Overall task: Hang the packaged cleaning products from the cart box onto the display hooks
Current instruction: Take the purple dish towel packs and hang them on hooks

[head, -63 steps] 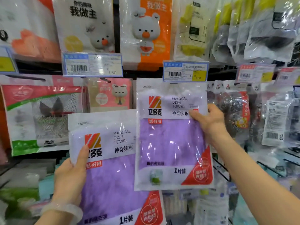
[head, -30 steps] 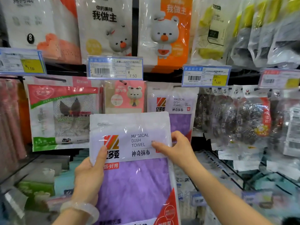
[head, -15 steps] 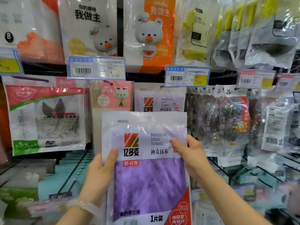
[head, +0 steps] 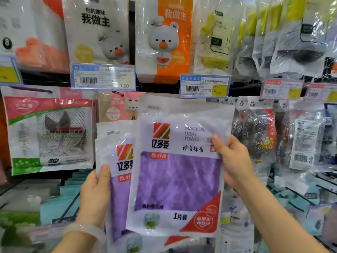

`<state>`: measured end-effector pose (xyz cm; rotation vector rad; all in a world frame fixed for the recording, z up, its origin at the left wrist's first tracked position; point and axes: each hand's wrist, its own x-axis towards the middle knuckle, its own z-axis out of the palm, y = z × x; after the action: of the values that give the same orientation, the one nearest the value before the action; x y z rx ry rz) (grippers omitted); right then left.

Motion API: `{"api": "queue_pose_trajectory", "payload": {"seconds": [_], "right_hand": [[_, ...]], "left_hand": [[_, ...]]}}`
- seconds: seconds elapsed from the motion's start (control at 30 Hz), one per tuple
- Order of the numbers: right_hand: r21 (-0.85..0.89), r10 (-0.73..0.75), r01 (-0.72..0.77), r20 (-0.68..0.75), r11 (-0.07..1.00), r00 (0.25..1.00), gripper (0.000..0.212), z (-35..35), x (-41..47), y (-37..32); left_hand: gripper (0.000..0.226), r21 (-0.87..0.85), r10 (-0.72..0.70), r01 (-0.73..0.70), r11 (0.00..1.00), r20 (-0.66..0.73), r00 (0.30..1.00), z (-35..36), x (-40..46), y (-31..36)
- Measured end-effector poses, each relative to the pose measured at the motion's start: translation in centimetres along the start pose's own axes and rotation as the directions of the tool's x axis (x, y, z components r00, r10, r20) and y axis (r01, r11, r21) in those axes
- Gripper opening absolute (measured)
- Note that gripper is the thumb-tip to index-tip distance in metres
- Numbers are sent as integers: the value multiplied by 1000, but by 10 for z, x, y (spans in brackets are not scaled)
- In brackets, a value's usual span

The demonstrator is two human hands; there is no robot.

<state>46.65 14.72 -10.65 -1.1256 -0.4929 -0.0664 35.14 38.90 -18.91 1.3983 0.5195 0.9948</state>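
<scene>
One clear-wrapped purple dish-towel pack (head: 175, 170) has been peeled off by the right hand (head: 235, 161) and raised hookward – the second purple pack (head: 116, 172) stays gripped in the left hand (head: 94, 196)

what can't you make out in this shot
Head view:
- Hook under the 6.90 tag: hidden by the front towel pack in the right hand.
- Rear towel pack in the left hand: right part covered by the front one, bottom cut off by the frame edge.
- Cart box: out of frame.
</scene>
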Motion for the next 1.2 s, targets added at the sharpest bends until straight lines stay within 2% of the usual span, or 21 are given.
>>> {"api": "queue_pose_trajectory", "payload": {"seconds": [0.1, 0.2, 0.33, 0.57, 0.7, 0.8, 0.87, 0.93, 1.0, 1.1, 1.2], "right_hand": [[53, -47, 45, 45, 998, 998, 19, -1, 7, -23], [30, -64, 64, -11, 997, 998, 9, -3, 17, -32], [-24, -21, 19, -91, 1000, 996, 7, -8, 23, -26], [-86, 66, -75, -112, 993, 992, 8, -9, 33, -22], [-60, -14, 18, 59, 998, 998, 9, -6, 28, -27], [-6, -62, 63, 163, 998, 985, 15, -5, 18, -29], [48, -68, 62, 121, 997, 990, 12, -5, 17, -32], [90, -40, 41, -16, 995, 999, 15, -5, 22, -35], [59, -14, 20, -109, 998, 994, 15, -6, 27, -36], [-24, 1, -4, -123, 1000, 992, 8, -6, 32, -33], [-108, -24, 8, -146, 994, 989, 11, -9, 41, -32]], "left_hand": [[29, -21, -6, 5, 1000, -17, 1000, -2, 3, -3], [29, -40, -34, 33, 999, -5, 999, -2, 3, -4], [30, -81, -58, 56, 995, -14, 998, -3, 4, -2], [27, -57, 4, -11, 998, -111, 994, -4, 2, 7], [36, 11, 19, -18, 1000, -121, 993, -12, 5, 2], [35, -17, -8, 6, 1000, -113, 994, -16, 7, -1], [37, -8, 0, 0, 1000, -106, 994, -16, 8, -1], [36, -11, -4, 3, 1000, -108, 994, -14, 10, 0], [32, -34, -21, 17, 999, -107, 994, -10, 11, 0], [32, -20, -6, 5, 1000, -87, 996, -3, 12, 0], [33, -48, 2, -7, 999, -96, 995, 2, 11, 3]]}}
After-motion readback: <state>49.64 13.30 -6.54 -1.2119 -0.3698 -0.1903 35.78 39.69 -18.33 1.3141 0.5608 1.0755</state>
